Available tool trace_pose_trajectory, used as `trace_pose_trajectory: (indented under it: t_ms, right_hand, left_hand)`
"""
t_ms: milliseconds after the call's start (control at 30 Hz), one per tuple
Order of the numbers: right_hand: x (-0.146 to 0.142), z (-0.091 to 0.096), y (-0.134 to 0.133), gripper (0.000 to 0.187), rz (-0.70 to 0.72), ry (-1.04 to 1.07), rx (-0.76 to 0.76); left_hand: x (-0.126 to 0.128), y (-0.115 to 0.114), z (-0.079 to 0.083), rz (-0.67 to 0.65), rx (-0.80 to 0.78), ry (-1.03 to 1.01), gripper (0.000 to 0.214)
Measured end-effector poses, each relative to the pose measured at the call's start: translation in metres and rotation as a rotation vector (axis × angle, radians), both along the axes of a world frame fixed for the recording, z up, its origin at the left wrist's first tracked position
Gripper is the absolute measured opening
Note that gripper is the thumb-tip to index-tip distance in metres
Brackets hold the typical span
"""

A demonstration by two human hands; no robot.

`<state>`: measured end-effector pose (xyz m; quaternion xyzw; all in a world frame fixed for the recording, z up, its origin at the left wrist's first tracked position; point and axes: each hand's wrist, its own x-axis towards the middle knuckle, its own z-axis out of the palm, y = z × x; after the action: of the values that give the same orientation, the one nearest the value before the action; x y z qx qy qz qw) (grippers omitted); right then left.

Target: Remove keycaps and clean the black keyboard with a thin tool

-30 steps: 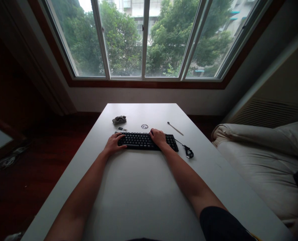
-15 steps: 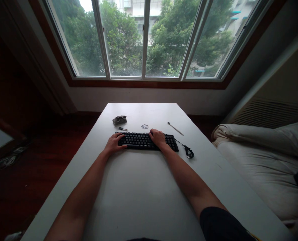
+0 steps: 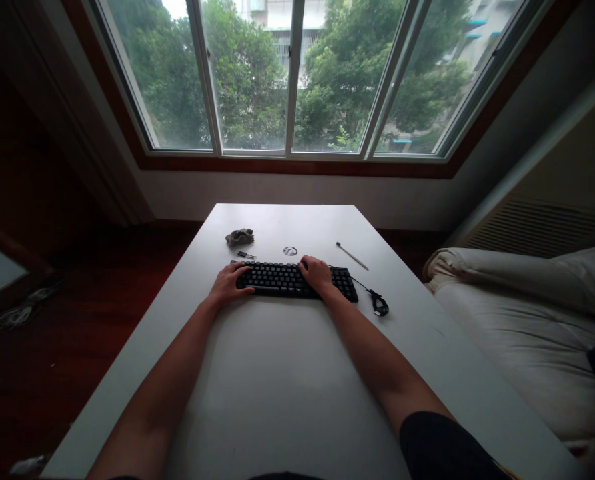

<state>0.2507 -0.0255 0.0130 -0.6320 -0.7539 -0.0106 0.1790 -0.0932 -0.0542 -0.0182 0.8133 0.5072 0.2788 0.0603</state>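
Left hand (image 3: 226, 285): set at the 9 o'clock end of the keyboard, palm down, thumb and fingers well parted, the thumb touching the near edge, the fingers at the far corner.

Right hand (image 3: 316, 275): laid over the keyboard toward 3 o'clock, fingers bent, thumb and fingertips near the far edge; whether anything is pinched there cannot be told.

Keyboard: one long black rectangular keyboard (image 3: 275, 277), lying flat and crosswise on a white smooth-topped table (image 3: 287, 380).

Surrounding items, by clock face from the keyboard's middle, 12 toward the window:
- 10 o'clock: grey irregular lump (image 3: 240, 237), material unclear; nearer the keyboard, a small black-and-metal piece (image 3: 246, 255).
- 12 o'clock: thin dark-rimmed round piece (image 3: 290, 251), near the far edge; well beyond, a wide window with pale frames (image 3: 291, 87).
- 2 o'clock: slender pale-handled brush (image 3: 353, 257) with dark head, laid aslant.
- Between 3 and 4 o'clock: black bundled cable (image 3: 379, 304).

Against the earlier frame, half a second ago: table and window sit marginally further right in view; both hands keep their places on the keyboard, and the small items keep their arrangement.
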Motion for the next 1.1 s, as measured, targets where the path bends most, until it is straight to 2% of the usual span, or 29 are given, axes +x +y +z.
trace_pose_trajectory:
  t_ms: [800, 1100]
  right_hand:
    - [0.0042, -0.0094, 0.0062, 0.024, 0.006, 0.043, 0.034]
    - [0.0039, -0.0084, 0.0068, 0.023, -0.009, 0.074, 0.002]
  left_hand:
    - [-0.0002, 0.0007, -0.0019, 0.001, -0.001, 0.004, 0.074]
    - [-0.0001, 0.0012, -0.0021, 0.008, 0.008, 0.013, 0.073]
